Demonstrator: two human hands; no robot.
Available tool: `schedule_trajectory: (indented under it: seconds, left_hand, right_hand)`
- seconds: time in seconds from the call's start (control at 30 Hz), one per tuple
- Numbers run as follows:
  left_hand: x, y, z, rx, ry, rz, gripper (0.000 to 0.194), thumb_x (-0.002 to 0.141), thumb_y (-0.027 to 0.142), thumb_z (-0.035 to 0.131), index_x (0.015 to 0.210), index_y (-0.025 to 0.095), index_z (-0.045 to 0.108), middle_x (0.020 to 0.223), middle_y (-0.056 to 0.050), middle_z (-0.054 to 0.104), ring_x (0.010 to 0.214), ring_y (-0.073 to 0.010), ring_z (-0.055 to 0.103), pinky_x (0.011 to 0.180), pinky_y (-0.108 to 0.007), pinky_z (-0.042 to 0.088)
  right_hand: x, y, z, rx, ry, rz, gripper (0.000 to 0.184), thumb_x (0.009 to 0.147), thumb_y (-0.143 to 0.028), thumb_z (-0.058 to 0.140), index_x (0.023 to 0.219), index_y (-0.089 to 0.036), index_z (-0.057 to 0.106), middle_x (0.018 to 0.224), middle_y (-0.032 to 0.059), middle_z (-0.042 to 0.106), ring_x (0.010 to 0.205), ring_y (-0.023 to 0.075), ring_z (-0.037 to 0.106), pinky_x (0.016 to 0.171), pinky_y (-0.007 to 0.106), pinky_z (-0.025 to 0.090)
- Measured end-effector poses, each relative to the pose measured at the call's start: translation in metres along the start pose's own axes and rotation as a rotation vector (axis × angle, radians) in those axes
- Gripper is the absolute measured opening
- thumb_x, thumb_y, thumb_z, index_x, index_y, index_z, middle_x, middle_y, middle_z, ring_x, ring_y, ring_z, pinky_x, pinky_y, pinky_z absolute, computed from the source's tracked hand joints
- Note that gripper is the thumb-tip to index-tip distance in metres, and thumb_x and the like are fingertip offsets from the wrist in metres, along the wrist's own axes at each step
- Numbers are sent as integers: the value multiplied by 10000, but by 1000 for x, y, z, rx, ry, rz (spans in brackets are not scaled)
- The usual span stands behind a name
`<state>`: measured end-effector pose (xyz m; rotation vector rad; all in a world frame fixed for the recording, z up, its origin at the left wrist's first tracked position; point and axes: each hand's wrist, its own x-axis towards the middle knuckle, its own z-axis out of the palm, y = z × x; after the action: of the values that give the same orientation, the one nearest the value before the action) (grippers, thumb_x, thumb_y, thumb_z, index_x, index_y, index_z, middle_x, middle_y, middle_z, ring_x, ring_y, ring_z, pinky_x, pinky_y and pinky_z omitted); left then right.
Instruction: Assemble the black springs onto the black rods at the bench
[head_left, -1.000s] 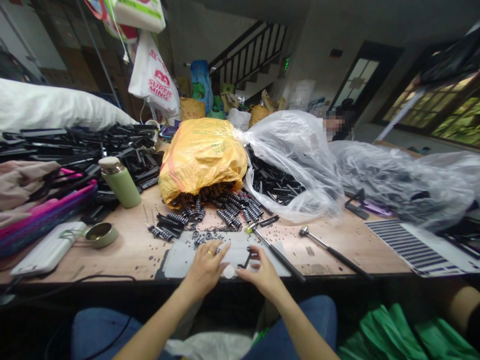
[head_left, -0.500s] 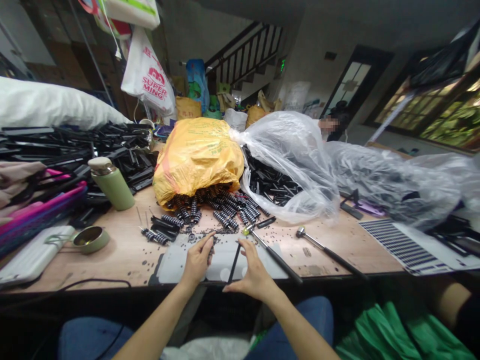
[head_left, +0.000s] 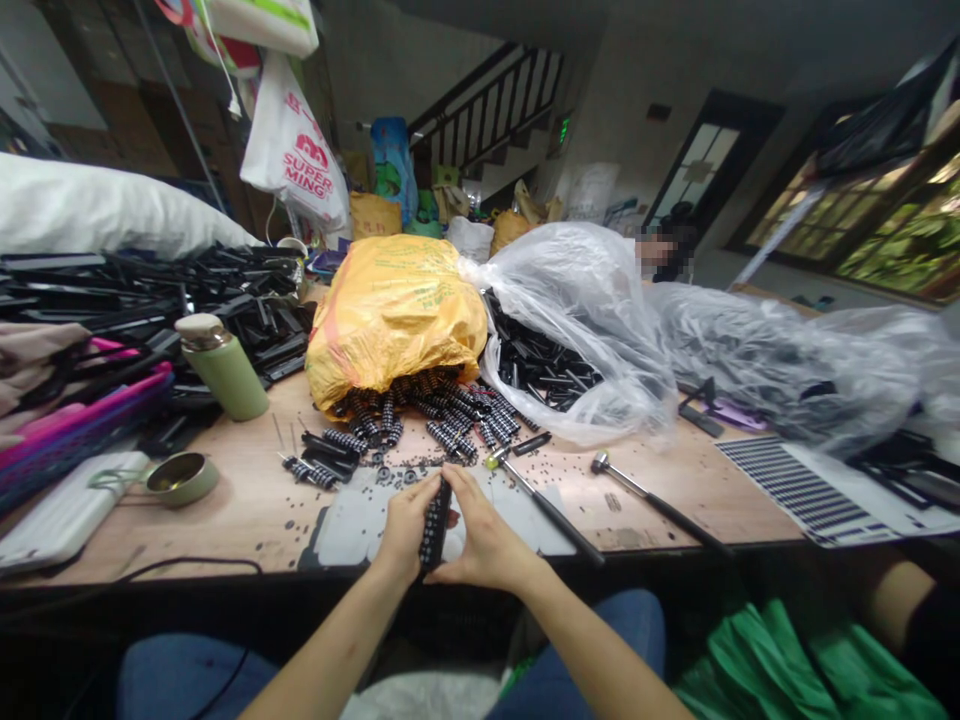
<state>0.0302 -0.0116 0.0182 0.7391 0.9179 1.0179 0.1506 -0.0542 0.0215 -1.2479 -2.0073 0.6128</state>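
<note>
As the left hand and right hand pinch the long black piece at the pale mat's front edge, uneven finger pressure could make it slip off there.

1. Light falls evenly on the tabletop around the left hand and right hand; below them, under the table edge, lies deep shadow.
2. Daylight shows through the window, far right beyond the hands; the stair railing ahead of them stands in gloom.
3. Pale highlights streak the clear plastic bag, ahead and right of the hands.
4. Wide-angle distortion tilts the window; fine detail between the hands looks soft.
</note>
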Motion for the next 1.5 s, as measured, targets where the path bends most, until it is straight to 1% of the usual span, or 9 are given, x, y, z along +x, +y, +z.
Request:
schedule_trajectory:
  seconds: [0.43,0.57,0.67,0.8,0.9,1.07,1.23,1.43,1.5]
  left_hand:
    - [8,-8,6,143,-10,-53,331,719,314,600,969,100,633,594,-12,604,483,-122,571,515,-281,509]
    - [14,-35,-7,670,-94,426,380,714,285,588,1073,163,608,897,-74,614,840,-198,585,731,-351,504]
    - [19,-55,-21,1104,-200,783,381,771,185,496,1147,163,554,957,-103,599,903,-207,556,797,-372,475]
    - [25,-55,-35,1465,-394,992,323,843,153,403,1133,169,545,949,-104,622,848,-197,562,741,-349,451]
    - [23,-43,-38,1660,-391,1054,315,839,138,424,1129,186,538,958,-91,636,861,-215,548,771,-392,383]
    - [22,-37,-38,1735,-342,1097,391,803,36,399,1124,203,547,1006,-78,642,935,-227,539,820,-410,326]
    - [23,-49,-37,1785,-293,1064,406,804,42,397,1156,196,532,1072,-81,636,1006,-229,542,839,-400,350]
    - [8,-73,-27,1852,-276,1068,554,844,383,382,1305,78,364,1338,-163,416,1268,-264,314,1029,-426,224]
    - [5,-78,-27,1856,-304,1038,606,835,411,365,1308,34,345,1351,-192,383,1290,-283,264,1038,-432,212]
  right_hand:
    - [-3,13,10,121,131,110,1046,442,-274,773,1322,-177,216,1300,134,339,1225,272,330,1039,416,281]
    - [-9,27,25,7,179,191,1007,468,-249,745,1325,-145,225,1293,164,348,1229,302,312,1032,458,270]
    - [-20,43,24,-132,129,258,921,561,-270,705,1334,-124,228,1312,182,336,1239,309,299,1013,469,291]
    - [-40,69,-14,-527,279,600,469,741,-324,596,1155,-140,474,1186,187,465,1156,337,391,931,505,327]
    - [-55,75,-42,-682,261,776,169,842,-272,454,884,-153,567,945,168,583,956,304,536,794,436,404]
    - [-83,45,-30,-460,243,673,360,926,-372,201,797,-211,496,629,35,591,609,188,589,564,262,390]
    - [-89,19,-6,-455,151,669,492,918,-420,74,735,-205,477,536,44,572,499,196,574,470,254,302]
    - [-58,-18,-13,-307,283,513,434,929,-410,101,776,-202,450,601,25,576,529,154,566,496,222,338]
    - [-52,-26,-3,-332,225,481,424,933,-377,105,800,-194,464,639,44,599,557,161,581,510,225,349]
